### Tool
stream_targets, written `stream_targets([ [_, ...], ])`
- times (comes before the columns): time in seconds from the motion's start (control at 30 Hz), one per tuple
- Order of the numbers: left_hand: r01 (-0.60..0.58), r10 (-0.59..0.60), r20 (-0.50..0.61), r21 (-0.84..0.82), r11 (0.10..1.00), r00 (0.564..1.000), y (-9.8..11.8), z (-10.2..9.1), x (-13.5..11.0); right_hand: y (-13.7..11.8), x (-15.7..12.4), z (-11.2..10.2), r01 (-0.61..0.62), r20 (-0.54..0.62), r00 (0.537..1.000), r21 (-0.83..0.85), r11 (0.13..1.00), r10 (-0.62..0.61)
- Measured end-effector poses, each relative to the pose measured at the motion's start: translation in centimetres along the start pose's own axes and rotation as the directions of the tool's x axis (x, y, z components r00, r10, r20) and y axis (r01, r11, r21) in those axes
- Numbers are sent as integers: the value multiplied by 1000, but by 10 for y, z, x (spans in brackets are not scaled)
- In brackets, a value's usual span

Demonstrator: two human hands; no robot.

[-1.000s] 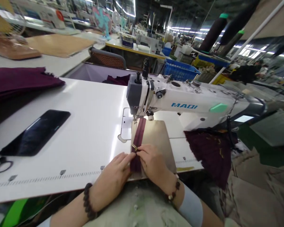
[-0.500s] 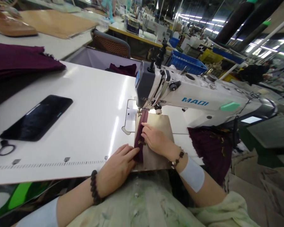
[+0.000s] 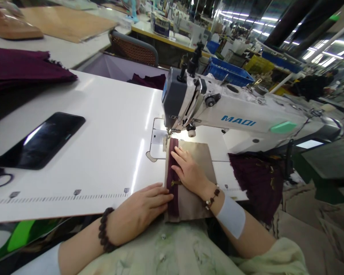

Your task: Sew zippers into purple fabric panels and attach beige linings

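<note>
A beige fabric panel [image 3: 193,202] lies on the sewing table with a dark purple zipper strip [image 3: 172,204] along its left side. A brass-coloured zipper pull [image 3: 175,183] shows on the strip. My right hand [image 3: 189,170] rests on the panel and strip, fingers stretched and slightly apart. My left hand [image 3: 143,210] lies flat at the left edge, its fingertips touching the strip. The panel's far edge sits just in front of the presser foot [image 3: 168,133] of the sewing machine [image 3: 215,103]; the exact gap is hard to see.
A black phone [image 3: 43,141] with a ring strap lies on the left of the white table [image 3: 109,152]. Purple fabric [image 3: 25,68] is piled at the far left. More purple zipper pieces [image 3: 258,179] hang at the right, above beige panels [image 3: 318,229]. A blue crate [image 3: 229,71] stands behind.
The panel and zipper strip have moved toward me, away from the presser foot. My right hand has spread more over the panel, and my left hand has shifted slightly toward me. The view has shifted slightly.
</note>
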State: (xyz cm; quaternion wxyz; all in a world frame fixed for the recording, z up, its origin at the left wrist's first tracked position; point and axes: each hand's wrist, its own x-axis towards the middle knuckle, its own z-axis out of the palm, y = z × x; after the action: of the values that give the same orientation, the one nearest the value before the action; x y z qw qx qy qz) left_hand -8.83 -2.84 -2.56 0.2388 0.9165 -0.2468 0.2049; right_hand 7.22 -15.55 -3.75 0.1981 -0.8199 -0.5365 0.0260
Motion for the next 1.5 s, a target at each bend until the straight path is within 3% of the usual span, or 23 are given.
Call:
stream_targets([
  [0.17,-29,41,61,-192,981,997,5,-4,1,-6,-13,-2,12,37,999,-31,999,-11],
  [0.3,19,-3,73,-210,977,997,7,-2,-4,-6,-12,-2,10,52,999,-41,999,-8],
  [0.43,40,-14,123,-207,977,992,3,-16,2,-6,-11,-1,15,65,998,-51,999,-12],
  [0.6,110,-116,155,48,993,981,-36,-33,29,-7,-11,-2,19,79,997,-54,998,-15],
  [0.73,76,-111,161,213,974,981,-82,-22,49,-7,-11,-3,12,108,994,-69,998,-4],
  [0.87,23,-71,200,231,973,977,-103,-5,53,-7,-11,-2,16,96,995,-78,997,-9],
  [1.07,45,-96,179,269,962,979,-103,3,46,-4,-8,-3,30,101,995,-57,998,-24],
  [1.5,119,-172,145,316,941,974,-109,-1,55,10,13,-6,55,120,992,-31,998,-51],
])
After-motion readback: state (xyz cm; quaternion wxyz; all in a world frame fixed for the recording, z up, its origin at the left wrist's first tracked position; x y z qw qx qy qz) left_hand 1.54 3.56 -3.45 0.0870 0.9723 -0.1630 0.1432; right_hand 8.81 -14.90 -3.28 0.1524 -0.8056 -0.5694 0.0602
